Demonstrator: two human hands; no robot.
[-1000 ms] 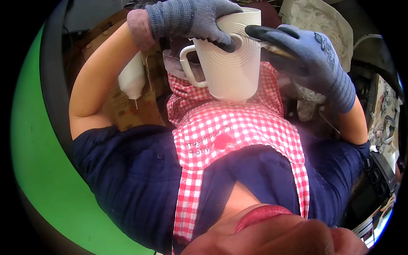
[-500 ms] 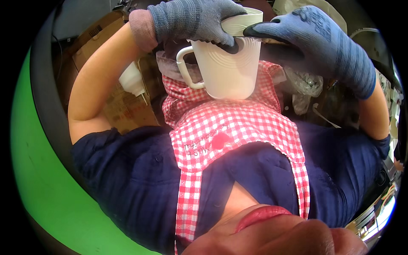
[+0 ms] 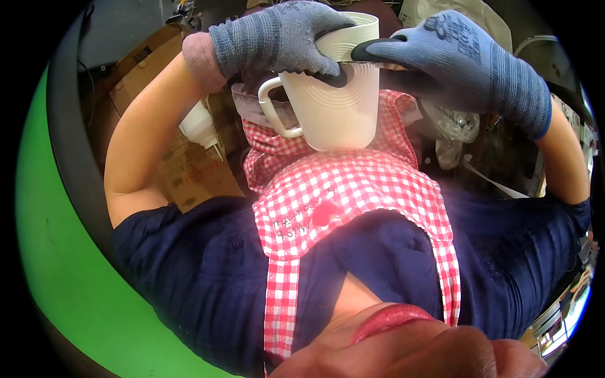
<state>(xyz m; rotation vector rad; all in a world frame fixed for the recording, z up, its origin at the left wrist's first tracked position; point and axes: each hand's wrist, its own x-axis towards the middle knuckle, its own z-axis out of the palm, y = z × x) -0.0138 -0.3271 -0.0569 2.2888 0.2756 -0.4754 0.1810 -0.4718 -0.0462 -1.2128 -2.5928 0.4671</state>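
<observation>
A white plastic pitcher (image 3: 337, 120) with a loop handle and ringed ridges stands upright against my apron, its handle toward the left. My left hand (image 3: 287, 41), in a grey knit glove with dark fingertips, closes round its upper left side, thumb across the front. From the right, my right hand (image 3: 454, 60), in a blue-grey glove with black fingertips, is closed at the pitcher's upper right side. Its dark thumb reaches across the front below the rim. A thin edge shows under that thumb, but what it belongs to is hidden.
My red-and-white checked apron (image 3: 353, 176) lies below the pitcher. At left are a cardboard box (image 3: 189, 179), a white nozzle bottle (image 3: 200, 128) and a green surface (image 3: 75, 264). A clear plastic bag (image 3: 455, 123) lies right of the pitcher.
The pitcher and both gloved hands have shifted slightly left. My right thumb sits a little farther left on the pitcher, and my right elbow has swung outward.
</observation>
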